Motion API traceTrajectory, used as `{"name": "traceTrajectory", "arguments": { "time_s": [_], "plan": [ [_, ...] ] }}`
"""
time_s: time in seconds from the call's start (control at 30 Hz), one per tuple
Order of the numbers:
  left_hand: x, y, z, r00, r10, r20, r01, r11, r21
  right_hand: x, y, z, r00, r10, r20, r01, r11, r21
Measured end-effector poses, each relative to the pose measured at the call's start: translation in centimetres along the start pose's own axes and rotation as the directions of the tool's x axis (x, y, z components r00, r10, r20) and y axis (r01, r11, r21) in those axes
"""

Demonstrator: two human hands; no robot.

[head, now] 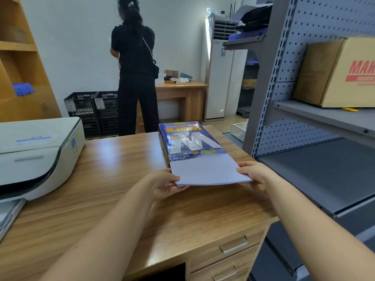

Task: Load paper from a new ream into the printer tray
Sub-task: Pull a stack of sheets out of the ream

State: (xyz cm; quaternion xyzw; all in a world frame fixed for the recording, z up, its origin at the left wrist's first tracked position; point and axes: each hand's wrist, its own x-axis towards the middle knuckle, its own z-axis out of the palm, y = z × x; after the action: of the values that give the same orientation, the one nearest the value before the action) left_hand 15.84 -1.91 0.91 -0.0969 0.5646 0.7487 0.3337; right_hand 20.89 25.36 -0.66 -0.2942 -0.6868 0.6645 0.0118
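Gripping paper stack (209, 172) near corners, left hand (164, 184), right hand (254, 174), forearms extended

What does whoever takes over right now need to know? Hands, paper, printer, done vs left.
Left hand: gripping the near left corner of the paper stack.
Right hand: gripping the near right corner of the same stack.
Ream: lies on the desk, blue wrapper open at the near end; the stack is partly slid out toward the person, its far end under the wrapper.
Printer: at the desk's left edge, untouched; a tray juts out at its lower left.
Done: wrapper opened, stack gripped.
Left: pull the stack free, carry it left, load the tray.
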Motion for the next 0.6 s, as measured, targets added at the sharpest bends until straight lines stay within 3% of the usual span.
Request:
{"name": "traceTrajectory", "arguments": {
  "time_s": [0.6],
  "plan": [
    [-1.6, -1.5, -0.1, 1.000, -0.024, 0.003, 0.024, 0.999, 0.039, -3.0, 0.8, -0.5, 1.000, 0.024, 0.003, -0.024, 0.999, 0.039]
  ]
}}
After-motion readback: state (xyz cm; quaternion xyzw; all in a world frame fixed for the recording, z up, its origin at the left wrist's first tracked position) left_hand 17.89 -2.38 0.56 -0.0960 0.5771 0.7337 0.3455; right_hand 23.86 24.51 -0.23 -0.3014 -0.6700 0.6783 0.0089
